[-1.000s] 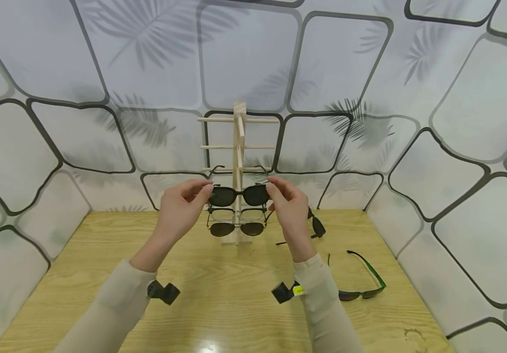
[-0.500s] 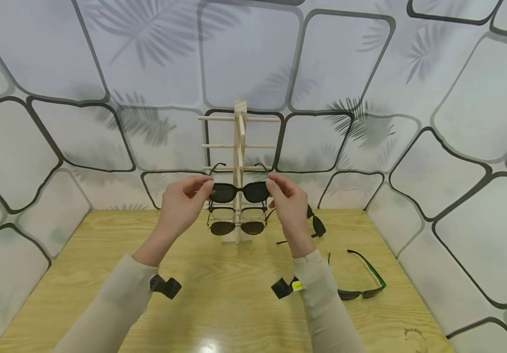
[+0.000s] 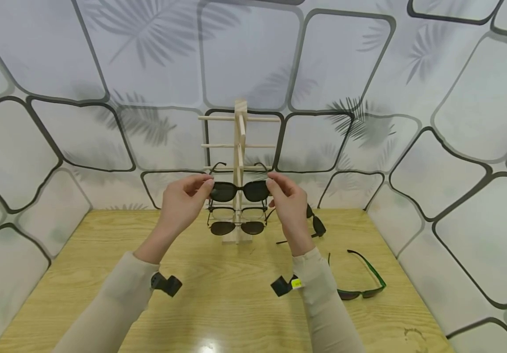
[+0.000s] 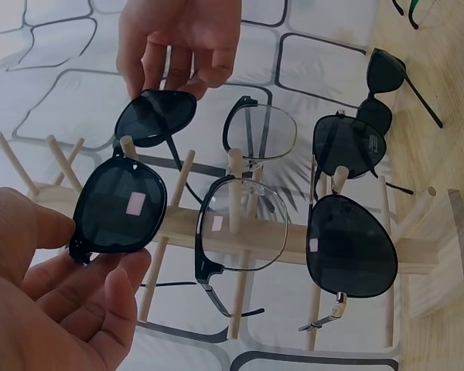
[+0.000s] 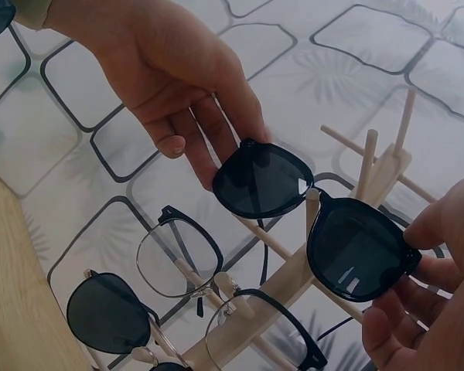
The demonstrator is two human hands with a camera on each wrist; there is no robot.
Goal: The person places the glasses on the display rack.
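Black-framed sunglasses face me at the third level of glasses up a wooden display stand. My left hand pinches their left end between thumb and fingers, and my right hand pinches the right end. Their temples reach back past the stand's post. In the right wrist view a peg stands by the bridge; whether it bears their weight I cannot tell. Just below sit clear-lens glasses with a dark upper rim. Thin-framed dark sunglasses occupy the lowest level.
More pegs stick out above the hands. On the wooden table, black sunglasses lie right of the stand, partly behind my right hand. Green-framed sunglasses lie nearer, beside the right forearm. Patterned walls enclose the back and sides.
Both hands have raised the black-framed sunglasses slightly over the last second, widening the gap above the lower glasses. In the last half second they have hardly moved.
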